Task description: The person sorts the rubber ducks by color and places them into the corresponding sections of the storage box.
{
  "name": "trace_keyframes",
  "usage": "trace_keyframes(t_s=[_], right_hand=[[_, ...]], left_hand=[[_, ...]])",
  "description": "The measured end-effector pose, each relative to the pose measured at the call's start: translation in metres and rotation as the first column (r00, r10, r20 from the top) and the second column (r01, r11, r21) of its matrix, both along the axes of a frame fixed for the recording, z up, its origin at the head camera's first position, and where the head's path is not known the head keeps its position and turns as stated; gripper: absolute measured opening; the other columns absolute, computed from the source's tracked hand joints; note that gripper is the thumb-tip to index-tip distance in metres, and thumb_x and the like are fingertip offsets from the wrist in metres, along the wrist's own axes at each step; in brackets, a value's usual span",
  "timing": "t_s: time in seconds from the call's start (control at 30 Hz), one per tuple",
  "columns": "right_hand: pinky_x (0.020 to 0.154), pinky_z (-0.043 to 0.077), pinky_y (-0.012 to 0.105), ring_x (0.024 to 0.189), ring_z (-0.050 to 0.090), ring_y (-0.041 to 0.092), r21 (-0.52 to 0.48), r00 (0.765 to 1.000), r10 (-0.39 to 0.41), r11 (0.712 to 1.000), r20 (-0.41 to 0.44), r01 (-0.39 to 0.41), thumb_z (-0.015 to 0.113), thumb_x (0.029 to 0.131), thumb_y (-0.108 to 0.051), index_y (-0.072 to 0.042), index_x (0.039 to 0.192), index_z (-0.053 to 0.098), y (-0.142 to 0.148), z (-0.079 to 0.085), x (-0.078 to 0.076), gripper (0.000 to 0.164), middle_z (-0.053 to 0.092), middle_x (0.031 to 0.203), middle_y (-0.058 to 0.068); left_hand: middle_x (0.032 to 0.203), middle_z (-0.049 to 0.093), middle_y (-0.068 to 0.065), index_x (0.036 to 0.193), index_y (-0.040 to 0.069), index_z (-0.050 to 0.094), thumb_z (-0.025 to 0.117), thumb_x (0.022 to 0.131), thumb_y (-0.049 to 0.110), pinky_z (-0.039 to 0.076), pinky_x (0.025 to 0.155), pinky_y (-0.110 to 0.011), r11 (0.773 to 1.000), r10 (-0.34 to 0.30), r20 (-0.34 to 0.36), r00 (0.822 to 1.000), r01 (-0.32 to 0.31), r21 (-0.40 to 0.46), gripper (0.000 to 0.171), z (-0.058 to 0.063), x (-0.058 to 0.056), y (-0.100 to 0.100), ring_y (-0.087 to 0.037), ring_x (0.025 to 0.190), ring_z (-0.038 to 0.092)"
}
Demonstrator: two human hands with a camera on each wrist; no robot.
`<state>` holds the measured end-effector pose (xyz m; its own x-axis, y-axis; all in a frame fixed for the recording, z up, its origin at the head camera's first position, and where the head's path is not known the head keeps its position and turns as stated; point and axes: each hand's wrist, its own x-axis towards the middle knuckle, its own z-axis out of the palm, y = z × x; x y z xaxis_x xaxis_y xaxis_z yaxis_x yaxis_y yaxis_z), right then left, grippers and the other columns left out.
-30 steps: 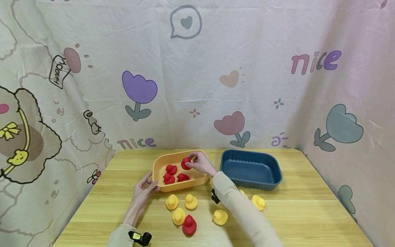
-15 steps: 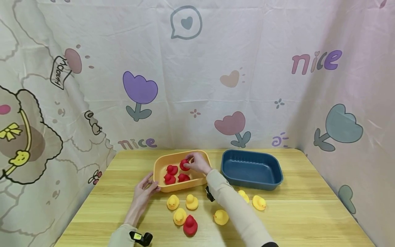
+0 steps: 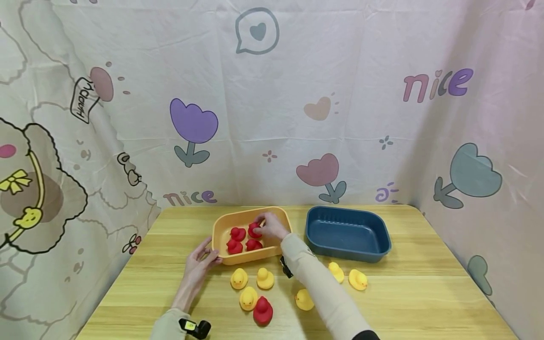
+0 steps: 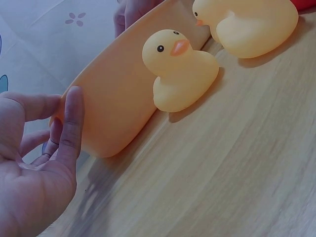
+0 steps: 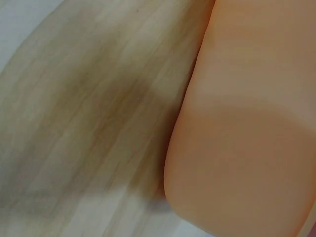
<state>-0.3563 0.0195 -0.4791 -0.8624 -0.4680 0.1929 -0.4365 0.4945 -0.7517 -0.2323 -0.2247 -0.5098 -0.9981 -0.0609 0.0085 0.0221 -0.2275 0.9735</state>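
My left hand [image 3: 199, 260] grips the near left corner of an orange plastic bin [image 3: 250, 257]. In the left wrist view its thumb lies on the outer wall and the fingers reach around the rim. Inside the bin, my right hand [image 3: 273, 227] holds a red rubber duck [image 3: 254, 231] low near the floor, fingertips around it. Three other red ducks sit close by, one of them a duck [image 3: 234, 246] at the front left. The right wrist view shows only the bin's outer wall [image 5: 242, 148] and the table, with the hand out of sight.
Several yellow rubber ducks [image 3: 265, 279] and one red duck [image 3: 263, 311] stand on the wooden table [image 3: 408, 302] in front of the bin. A dark blue bin [image 3: 346, 252] stands to its right. A patterned cloth [image 3: 263, 113] hangs behind the table.
My right hand has moved slightly left and down into the orange bin with the red duck. The left hand has stayed on the bin's corner.
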Motion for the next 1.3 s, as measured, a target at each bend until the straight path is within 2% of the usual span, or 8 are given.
trace_keyframes(t_s=[0.1,0.23,0.4,0.67,0.87,0.97,1.07,1.3], right_hand=[[0.073,0.055,0.023,0.081,0.063,0.015,0.025,1.0,-0.017,1.0,0.003,0.017,0.079,0.082,-0.009,-0.004,0.093,0.072,-0.002,-0.002,-0.001,0.014,0.071,0.088,0.006],[0.082,0.056,0.027,0.089,0.064,0.019,0.064,0.995,-0.072,0.996,0.071,0.068,0.078,0.084,-0.007,-0.002,0.1,0.073,-0.007,0.0,0.005,0.017,0.073,0.097,0.01],[0.086,0.056,0.027,0.091,0.063,0.017,0.108,0.991,-0.114,0.989,0.07,0.106,0.077,0.086,-0.008,-0.003,0.105,0.072,-0.011,0.001,0.011,0.021,0.073,0.101,0.01],[0.092,0.056,0.031,0.096,0.065,0.02,0.125,0.992,-0.111,0.987,0.055,0.104,0.077,0.086,-0.009,-0.002,0.108,0.072,-0.01,0.002,0.011,0.023,0.073,0.102,0.011],[0.095,0.057,0.037,0.102,0.066,0.025,0.134,0.994,-0.099,0.987,0.055,0.091,0.075,0.088,-0.009,0.0,0.118,0.07,-0.008,0.003,0.014,0.031,0.072,0.11,0.014],[0.09,0.058,0.035,0.097,0.065,0.024,0.13,0.996,-0.082,0.988,0.029,0.078,0.074,0.089,-0.009,0.001,0.12,0.069,-0.006,0.005,0.017,0.032,0.071,0.113,0.014],[0.08,0.056,0.027,0.086,0.063,0.02,0.111,0.999,-0.047,0.993,-0.022,0.049,0.074,0.089,-0.007,0.002,0.118,0.069,-0.003,0.009,0.021,0.031,0.071,0.111,0.015],[0.064,0.048,0.014,0.072,0.057,0.018,0.027,0.992,0.093,0.995,-0.091,-0.091,0.072,0.088,0.0,0.009,0.116,0.068,0.012,0.018,0.038,0.03,0.07,0.105,0.025]], left_hand=[[0.091,0.054,0.006,0.156,-0.005,0.026,0.059,0.097,-0.006,0.063,0.074,-0.017,1.0,0.0,-0.003,1.0,0.0,0.005,0.067,0.0,0.0,0.0,-0.005,0.073,0.069],[0.091,0.054,0.006,0.156,-0.005,0.027,0.058,0.097,-0.007,0.063,0.073,-0.017,1.0,0.005,0.001,1.0,-0.005,0.011,0.067,-0.001,0.0,-0.001,-0.005,0.073,0.069],[0.092,0.054,0.006,0.157,-0.003,0.027,0.059,0.097,-0.005,0.063,0.075,-0.017,1.0,0.002,0.019,1.0,-0.002,-0.002,0.067,-0.001,-0.001,-0.001,-0.005,0.074,0.07],[0.092,0.055,0.006,0.157,-0.003,0.027,0.059,0.097,-0.004,0.063,0.076,-0.017,1.0,-0.004,0.023,1.0,0.005,-0.013,0.068,0.0,-0.003,0.0,-0.005,0.074,0.069],[0.092,0.055,0.005,0.156,-0.004,0.027,0.059,0.097,-0.004,0.063,0.075,-0.017,1.0,-0.003,0.014,1.0,0.003,-0.014,0.067,-0.002,-0.003,0.0,-0.005,0.073,0.069],[0.092,0.054,0.004,0.156,-0.004,0.028,0.059,0.097,-0.004,0.063,0.074,-0.018,1.0,0.003,0.016,1.0,-0.003,-0.011,0.066,-0.002,-0.002,0.0,-0.005,0.073,0.07],[0.092,0.054,0.005,0.156,-0.004,0.028,0.059,0.097,-0.004,0.063,0.074,-0.017,1.0,0.004,0.018,1.0,-0.004,-0.009,0.067,-0.002,-0.002,-0.001,-0.005,0.073,0.07],[0.092,0.054,0.006,0.157,-0.004,0.025,0.058,0.098,-0.004,0.063,0.074,-0.017,1.0,-0.003,0.015,1.0,0.003,0.0,0.068,-0.002,-0.002,-0.001,-0.004,0.073,0.069]])
